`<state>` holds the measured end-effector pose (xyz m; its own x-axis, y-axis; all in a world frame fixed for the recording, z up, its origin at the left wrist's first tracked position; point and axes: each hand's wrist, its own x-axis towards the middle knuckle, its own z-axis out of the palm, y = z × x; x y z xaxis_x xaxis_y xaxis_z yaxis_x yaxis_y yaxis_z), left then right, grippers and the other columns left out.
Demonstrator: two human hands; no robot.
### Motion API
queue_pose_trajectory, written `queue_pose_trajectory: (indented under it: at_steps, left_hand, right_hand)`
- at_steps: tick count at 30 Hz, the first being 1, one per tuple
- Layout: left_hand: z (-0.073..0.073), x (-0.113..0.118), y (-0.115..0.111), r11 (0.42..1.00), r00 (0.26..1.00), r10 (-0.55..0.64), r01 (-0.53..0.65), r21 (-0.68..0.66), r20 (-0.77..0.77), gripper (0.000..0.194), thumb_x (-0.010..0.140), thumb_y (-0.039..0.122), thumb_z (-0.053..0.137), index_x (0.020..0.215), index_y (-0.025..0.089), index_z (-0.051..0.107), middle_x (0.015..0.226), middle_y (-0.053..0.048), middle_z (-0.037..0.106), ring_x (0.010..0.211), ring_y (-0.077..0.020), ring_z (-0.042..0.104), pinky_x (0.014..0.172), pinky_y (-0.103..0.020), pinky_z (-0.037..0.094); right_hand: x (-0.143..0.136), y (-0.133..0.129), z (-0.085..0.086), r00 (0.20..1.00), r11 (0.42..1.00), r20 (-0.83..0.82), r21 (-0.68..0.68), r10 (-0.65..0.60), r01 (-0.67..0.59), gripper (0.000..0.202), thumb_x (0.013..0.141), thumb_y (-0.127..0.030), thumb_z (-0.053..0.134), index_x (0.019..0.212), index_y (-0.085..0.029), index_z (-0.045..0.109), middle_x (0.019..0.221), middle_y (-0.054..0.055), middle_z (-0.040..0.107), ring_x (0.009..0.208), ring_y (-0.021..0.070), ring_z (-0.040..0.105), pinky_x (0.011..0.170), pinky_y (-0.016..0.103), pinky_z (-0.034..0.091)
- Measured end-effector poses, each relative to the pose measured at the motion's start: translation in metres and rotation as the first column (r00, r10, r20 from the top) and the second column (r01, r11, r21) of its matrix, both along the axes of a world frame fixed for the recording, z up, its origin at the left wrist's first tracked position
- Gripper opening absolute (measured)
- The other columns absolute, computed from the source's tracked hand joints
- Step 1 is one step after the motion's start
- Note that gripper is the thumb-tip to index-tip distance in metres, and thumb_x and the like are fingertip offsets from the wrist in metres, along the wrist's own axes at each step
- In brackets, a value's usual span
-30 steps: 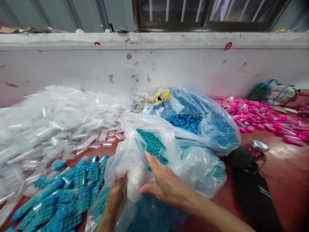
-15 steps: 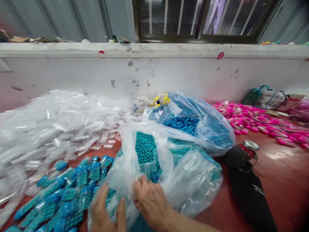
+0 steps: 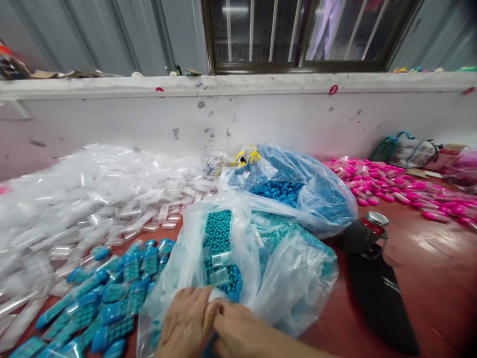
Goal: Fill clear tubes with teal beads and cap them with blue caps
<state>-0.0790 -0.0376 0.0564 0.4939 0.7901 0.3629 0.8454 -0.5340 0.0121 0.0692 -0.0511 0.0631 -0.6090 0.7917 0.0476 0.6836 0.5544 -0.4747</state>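
A clear plastic bag (image 3: 294,278) full of small teal beads (image 3: 218,231) lies in front of me with its mouth spread. Two or so clear tubes (image 3: 219,276) rest on the beads near the front of the opening. At the bag's near edge, my left hand (image 3: 186,318) is closed over the bunched plastic. Close against it, my right hand (image 3: 236,323) also grips the gathered edge, its fingertips partly hidden. To the left lie several bead-filled tubes with blue caps (image 3: 119,293).
Empty clear tubes (image 3: 93,194) form a large heap at left. Behind stands a bag of blue caps (image 3: 279,191). Pink-capped tubes (image 3: 391,184) lie at back right. A jar with a silver lid (image 3: 376,221) and a black cloth-like item (image 3: 380,298) sit on the red table (image 3: 439,278).
My left hand has moved right and forward onto the bag's near edge, beside my right hand. The right hand has shifted slightly nearer me. The view has moved a little.
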Motion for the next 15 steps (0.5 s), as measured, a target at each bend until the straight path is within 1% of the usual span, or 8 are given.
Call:
queue_pose_trajectory:
  at_steps: [2,4,7,9,11,12,13,15]
  left_hand:
    - [-0.003,-0.005,-0.004,1.000,0.999,0.002,-0.001,0.028,-0.033,0.025,0.087,0.026,0.037,0.091,0.022,0.061,0.073,-0.002,0.064,0.067,-0.0178,0.057,0.065,-0.031,0.041]
    - [-0.007,-0.006,-0.007,0.999,0.996,0.012,-0.009,0.032,-0.085,0.023,0.085,0.024,0.040,0.090,0.024,0.062,0.070,-0.002,0.062,0.065,-0.0175,0.055,0.064,-0.031,0.038]
    - [-0.009,-0.005,-0.010,0.999,0.986,0.045,-0.045,0.008,-0.161,0.022,0.083,0.021,0.042,0.085,0.025,0.063,0.070,-0.002,0.060,0.066,-0.0183,0.053,0.066,-0.032,0.035]
    - [-0.008,-0.005,-0.012,0.997,0.983,0.066,-0.069,-0.015,-0.169,0.024,0.083,0.019,0.041,0.080,0.026,0.063,0.069,-0.002,0.059,0.067,-0.0187,0.052,0.067,-0.033,0.034]
    - [-0.007,-0.006,-0.012,0.997,0.987,0.069,-0.075,-0.036,-0.145,0.024,0.083,0.019,0.040,0.078,0.026,0.063,0.068,-0.002,0.058,0.067,-0.0186,0.051,0.067,-0.033,0.033]
    - [-0.008,-0.007,-0.012,0.996,0.989,0.071,-0.077,-0.040,-0.129,0.024,0.084,0.020,0.040,0.078,0.026,0.063,0.068,-0.002,0.058,0.067,-0.0187,0.051,0.067,-0.033,0.033]
    - [-0.009,-0.008,-0.012,0.996,0.991,0.072,-0.076,-0.039,-0.113,0.024,0.084,0.021,0.041,0.079,0.027,0.063,0.068,-0.002,0.058,0.067,-0.0189,0.051,0.067,-0.033,0.032]
    - [-0.013,-0.011,-0.011,0.997,0.993,0.068,-0.072,-0.030,-0.098,0.022,0.084,0.022,0.041,0.080,0.028,0.063,0.069,-0.002,0.058,0.067,-0.0194,0.051,0.068,-0.034,0.032]
  right_hand:
    - [0.004,0.013,0.018,0.998,0.999,0.046,0.009,0.050,-0.050,0.022,0.077,-0.024,0.044,0.089,-0.020,0.062,0.083,0.004,0.067,0.072,0.0184,0.061,0.060,0.025,0.046]
    - [0.007,0.034,0.036,0.994,0.998,0.113,0.068,-0.003,-0.005,0.022,0.078,-0.018,0.041,0.079,-0.017,0.063,0.076,0.007,0.066,0.070,0.0186,0.061,0.061,0.025,0.045]
    - [0.026,0.065,0.047,0.962,0.987,0.260,0.154,-0.089,0.050,0.023,0.078,-0.011,0.041,0.085,-0.012,0.062,0.086,0.013,0.065,0.081,0.0221,0.062,0.067,0.029,0.046]
    - [0.054,0.076,0.038,0.868,0.927,0.330,0.183,-0.371,0.326,0.037,0.080,-0.003,0.033,0.108,-0.010,0.055,0.099,0.016,0.062,0.087,0.0218,0.062,0.070,0.030,0.046]
    - [0.088,0.077,0.019,0.788,0.864,0.387,0.050,-0.479,0.501,0.041,0.080,-0.008,0.037,0.120,-0.012,0.047,0.098,0.014,0.064,0.089,0.0219,0.062,0.074,0.030,0.046]
    - [0.103,0.073,0.008,0.777,0.839,0.373,0.010,-0.507,0.543,0.042,0.080,-0.012,0.041,0.122,-0.012,0.046,0.104,0.015,0.062,0.095,0.0226,0.060,0.079,0.030,0.045]
    - [0.116,0.068,-0.003,0.785,0.836,0.338,0.015,-0.520,0.548,0.045,0.081,-0.016,0.043,0.125,-0.011,0.042,0.114,0.016,0.057,0.105,0.0230,0.055,0.086,0.030,0.042]
    - [0.129,0.055,-0.021,0.770,0.810,0.291,0.029,-0.567,0.586,0.050,0.085,-0.021,0.039,0.133,-0.009,0.033,0.125,0.018,0.049,0.115,0.0240,0.048,0.092,0.032,0.038]
